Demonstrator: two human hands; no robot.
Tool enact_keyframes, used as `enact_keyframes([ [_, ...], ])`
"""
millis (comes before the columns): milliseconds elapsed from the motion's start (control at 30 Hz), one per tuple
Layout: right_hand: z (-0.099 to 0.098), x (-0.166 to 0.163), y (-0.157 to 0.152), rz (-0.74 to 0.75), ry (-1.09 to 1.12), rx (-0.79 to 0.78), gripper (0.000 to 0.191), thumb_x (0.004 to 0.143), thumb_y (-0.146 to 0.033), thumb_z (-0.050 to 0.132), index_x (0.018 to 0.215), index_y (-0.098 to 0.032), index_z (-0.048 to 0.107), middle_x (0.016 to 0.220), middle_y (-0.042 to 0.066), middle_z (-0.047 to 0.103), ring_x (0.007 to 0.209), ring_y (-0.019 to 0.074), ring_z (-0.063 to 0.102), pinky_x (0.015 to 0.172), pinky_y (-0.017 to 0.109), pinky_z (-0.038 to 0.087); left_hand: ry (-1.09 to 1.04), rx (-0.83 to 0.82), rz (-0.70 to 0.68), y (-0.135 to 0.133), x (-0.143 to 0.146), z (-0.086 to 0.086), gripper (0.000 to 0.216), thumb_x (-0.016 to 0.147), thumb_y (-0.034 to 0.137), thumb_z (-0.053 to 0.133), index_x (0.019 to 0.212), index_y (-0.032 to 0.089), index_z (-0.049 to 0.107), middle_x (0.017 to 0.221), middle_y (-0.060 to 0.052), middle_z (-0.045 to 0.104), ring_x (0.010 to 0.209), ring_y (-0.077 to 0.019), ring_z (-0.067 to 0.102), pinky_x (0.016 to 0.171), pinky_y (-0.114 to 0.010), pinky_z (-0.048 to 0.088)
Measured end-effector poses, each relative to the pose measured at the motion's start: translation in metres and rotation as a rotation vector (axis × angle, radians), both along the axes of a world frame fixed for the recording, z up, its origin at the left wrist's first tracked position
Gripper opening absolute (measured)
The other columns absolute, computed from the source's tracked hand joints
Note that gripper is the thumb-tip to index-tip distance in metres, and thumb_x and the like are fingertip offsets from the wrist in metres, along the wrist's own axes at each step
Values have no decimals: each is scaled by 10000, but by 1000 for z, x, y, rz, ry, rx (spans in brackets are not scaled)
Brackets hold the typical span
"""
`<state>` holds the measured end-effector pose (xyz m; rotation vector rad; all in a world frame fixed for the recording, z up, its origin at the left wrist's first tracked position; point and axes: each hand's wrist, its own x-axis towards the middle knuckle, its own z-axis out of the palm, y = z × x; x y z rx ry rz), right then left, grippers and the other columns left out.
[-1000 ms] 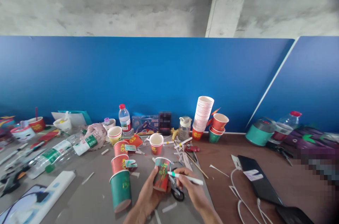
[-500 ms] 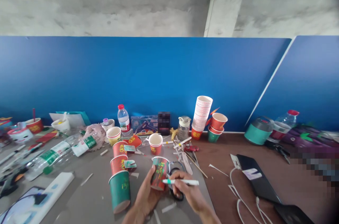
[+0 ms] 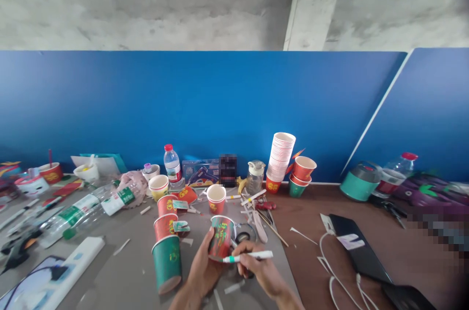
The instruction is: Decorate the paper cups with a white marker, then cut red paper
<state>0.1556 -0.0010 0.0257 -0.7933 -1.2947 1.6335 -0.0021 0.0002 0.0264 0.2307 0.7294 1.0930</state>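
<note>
head view: near the middle of the cluttered bench (image 3: 124, 276), the left hand (image 3: 202, 271) has its fingers curled shut round a red paper cup (image 3: 221, 237) that bears green colouring. the cup is mouth up, tipped a little, and just clear of the bench surface. the right hand (image 3: 258, 271) pinches its fingers closed on a white marker (image 3: 252, 255) (green band by the nib). the marker lies almost level, with its tip touching the low near wall of the cup. just left of the hands stands a green cup (image 3: 166, 262), with two red cups (image 3: 165, 226) in a row beyond it. a tall stack of cups (image 3: 280, 156) stands far right by the blue wall.

in my judgement the colouring goes best with a firm but gentle left grip, since the thin wall could buckle. it should also help to turn the cup toward the nib rather than chase it with the marker, to press lightly, and to rest the right wrist low for steadiness.
</note>
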Motion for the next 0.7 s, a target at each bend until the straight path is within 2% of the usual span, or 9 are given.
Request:
enact_keyframes([
  [67,-1,0,0,-39,79,-42,306,697,-449,665,749,-148,649,510,-19,549,443,88,421,469,218,308,-21,5,-12,0,0,-1,384,782,463,567,822,84,619,717,-86,697,634,-181,637,654,-301,490],
  [167,1,5,3,-209,206,-76,259,706,-417,659,747,-162,644,518,-33,530,472,91,423,476,212,310,-28,-33,-5,1,2,-1,375,781,442,578,882,82,618,726,-80,699,609,-172,632,627,-297,484],
  [233,2,6,4,-269,183,-54,231,717,-390,655,744,-161,645,522,-32,537,487,94,436,490,211,323,-29,-33,-18,0,3,-1,388,787,440,571,905,73,617,725,-89,699,615,-180,634,636,-308,484],
  [300,2,5,3,-218,106,-29,232,722,-385,651,730,-153,649,510,-27,542,473,94,439,484,212,326,-22,-22,-23,-1,3,-1,378,783,433,578,888,72,619,728,-92,701,629,-187,639,662,-320,486],
  [433,-2,0,0,5,30,-27,298,699,-430,664,733,-133,661,490,-12,550,436,89,427,463,216,318,11,17,-55,-2,3,-2,388,782,456,566,826,75,621,728,-97,703,634,-204,639,655,-325,484],
  [500,-2,1,0,-56,83,-37,304,700,-441,660,743,-140,655,506,-16,546,449,90,430,467,216,319,10,4,-33,-1,3,-3,376,780,454,570,830,85,617,713,-85,700,616,-193,636,627,-309,480],
  [633,0,5,4,-308,83,0,253,717,-411,650,735,-159,643,524,-29,533,489,100,443,491,217,336,13,-41,-6,2,4,-3,368,783,452,573,844,91,614,683,-73,696,577,-167,625,583,-286,476],
  [700,1,5,4,-256,6,24,264,710,-419,654,725,-155,647,514,-24,540,480,103,445,486,221,335,24,-39,-12,1,4,-2,365,797,449,554,825,90,617,677,-71,695,574,-160,623,586,-281,479],
])
